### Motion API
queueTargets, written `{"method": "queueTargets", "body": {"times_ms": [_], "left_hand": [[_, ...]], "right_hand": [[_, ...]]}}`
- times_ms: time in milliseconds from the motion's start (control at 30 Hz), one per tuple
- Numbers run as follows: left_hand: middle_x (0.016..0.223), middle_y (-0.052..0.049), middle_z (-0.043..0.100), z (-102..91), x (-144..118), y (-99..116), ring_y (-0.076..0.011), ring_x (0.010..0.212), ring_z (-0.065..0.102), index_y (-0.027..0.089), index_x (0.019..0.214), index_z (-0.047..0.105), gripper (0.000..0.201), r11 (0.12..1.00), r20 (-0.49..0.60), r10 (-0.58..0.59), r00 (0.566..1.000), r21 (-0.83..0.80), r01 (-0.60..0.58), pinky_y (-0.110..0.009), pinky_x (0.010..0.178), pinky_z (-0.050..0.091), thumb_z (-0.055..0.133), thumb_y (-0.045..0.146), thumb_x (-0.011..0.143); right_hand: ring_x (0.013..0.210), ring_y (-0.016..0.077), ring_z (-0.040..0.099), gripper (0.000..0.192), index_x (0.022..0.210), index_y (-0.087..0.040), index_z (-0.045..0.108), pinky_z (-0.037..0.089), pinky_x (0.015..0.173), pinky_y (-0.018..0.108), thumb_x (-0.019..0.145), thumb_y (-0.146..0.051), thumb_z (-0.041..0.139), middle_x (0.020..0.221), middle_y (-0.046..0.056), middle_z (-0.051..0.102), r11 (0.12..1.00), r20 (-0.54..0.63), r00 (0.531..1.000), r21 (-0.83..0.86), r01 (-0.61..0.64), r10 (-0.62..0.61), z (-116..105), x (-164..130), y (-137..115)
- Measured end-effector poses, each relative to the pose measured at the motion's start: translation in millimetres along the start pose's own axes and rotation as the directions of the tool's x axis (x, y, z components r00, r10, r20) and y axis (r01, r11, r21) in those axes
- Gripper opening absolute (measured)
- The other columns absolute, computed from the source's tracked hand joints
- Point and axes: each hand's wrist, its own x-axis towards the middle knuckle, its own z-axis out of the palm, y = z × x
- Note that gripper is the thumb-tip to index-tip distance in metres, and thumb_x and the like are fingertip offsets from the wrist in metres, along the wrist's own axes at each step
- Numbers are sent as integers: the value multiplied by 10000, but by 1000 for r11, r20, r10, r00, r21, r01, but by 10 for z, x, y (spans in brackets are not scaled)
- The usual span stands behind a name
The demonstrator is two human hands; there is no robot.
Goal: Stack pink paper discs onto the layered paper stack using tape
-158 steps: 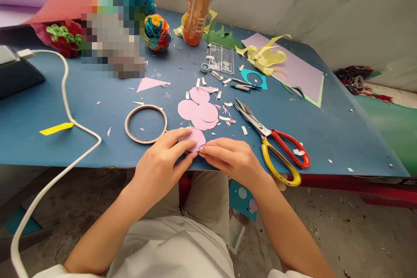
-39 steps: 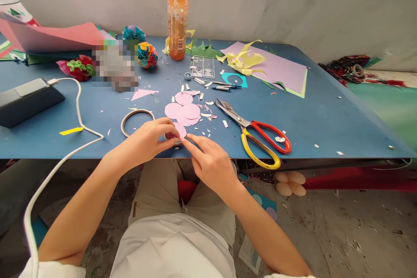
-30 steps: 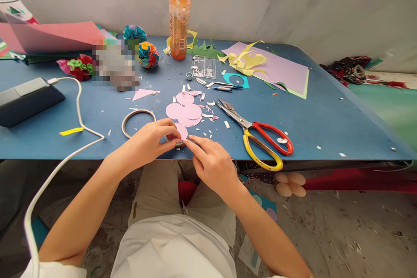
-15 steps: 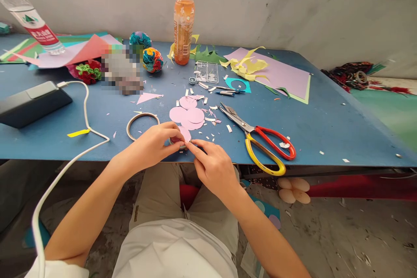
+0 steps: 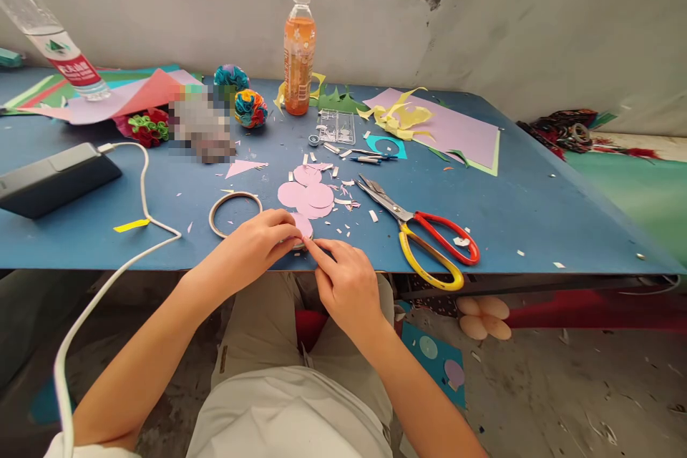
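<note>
Hands meet at the near edge of the blue table (image 5: 537, 215): the left hand (image 5: 257, 247) pinches a pink paper circle (image 5: 302, 227) lying flat, round with no long axis, while the right hand (image 5: 346, 283) touches its edge with a fingertip. Since a second ago the grip is unchanged; only the view tilted up. Behind lie three more pink circles (image 5: 308, 195), one tape ring (image 5: 235, 213) to the left, one pair of scissors (image 5: 424, 232) to the right.

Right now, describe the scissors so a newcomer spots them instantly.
On the blue table, look right of the cluster of pink paper circles. The scissors lie shut, blades pointing toward those circles; one handle loop red, the other yellow.
</note>
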Motion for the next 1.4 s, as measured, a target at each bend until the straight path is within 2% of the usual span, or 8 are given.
{"method": "queueTargets", "body": {"times_ms": [533,833,900,933,1000,1067,1233,1400], "left_hand": [[965,-83,645,17,35,-40,-175,891,607,165,896,669,264,997,-31,-29,999,-65,27,-294,794,486,440,288,937],[1027,-89,650,112,-147,-12,-176,953,613,167,983,629,175,988,-265,-138,954,-109,113,-308,857,494,478,226,916],[1060,-94,648,55,-267,-96,-199,1001,605,178,1011,628,181,980,-319,-200,926,-71,187,-347,894,488,506,257,903],[1073,-95,648,21,-324,-144,-212,1022,599,183,1018,630,188,970,-334,-240,911,-49,238,-372,908,483,522,274,895],[1088,-93,653,-42,-408,-234,-239,1045,592,187,1018,639,204,947,-321,-304,897,2,321,-418,928,469,569,307,869],[1087,-87,661,-82,-439,-295,-250,1042,594,188,987,658,197,936,-264,-321,910,55,347,-441,933,457,600,317,849],[984,-73,681,-107,-399,-305,-218,942,621,191,1012,666,195,939,-183,-306,934,102,327,-392,860,478,517,250,901],[971,-62,652,-148,-460,-278,-180,879,611,209,1183,587,301,963,-161,-234,959,95,251,-306,760,493,406,197,942]], "right_hand": [[1002,200,598,424,1227,-200,594,458,814,351,866,-75,410,1072,57,674,1000,-6,1000,23,-5,5,-20,-9,-15],[994,212,623,299,1150,-181,600,513,845,374,891,-153,455,1085,88,673,987,-21,999,155,37,-34,-142,22,51],[1010,226,624,330,1199,-218,562,536,821,387,875,-204,497,1142,87,646,968,-78,994,246,-52,74,-277,61,87],[993,236,628,367,1231,-227,532,546,791,402,865,-217,508,1166,97,624,943,-207,957,303,-135,204,-348,82,108],[906,264,640,352,1181,-215,560,535,772,468,832,-252,530,1053,101,629,904,-597,703,395,-162,386,-460,114,142],[807,265,640,261,1047,-201,617,520,758,488,803,-271,554,914,87,632,876,-705,543,462,-138,457,-493,127,147],[821,236,648,160,968,-216,627,503,786,426,845,-277,544,892,75,687,939,-420,843,221,-262,335,-355,68,106],[948,280,633,258,975,-214,633,477,857,468,876,-378,460,990,111,682,911,-392,875,-172,-374,285,-564,-26,567]]}}
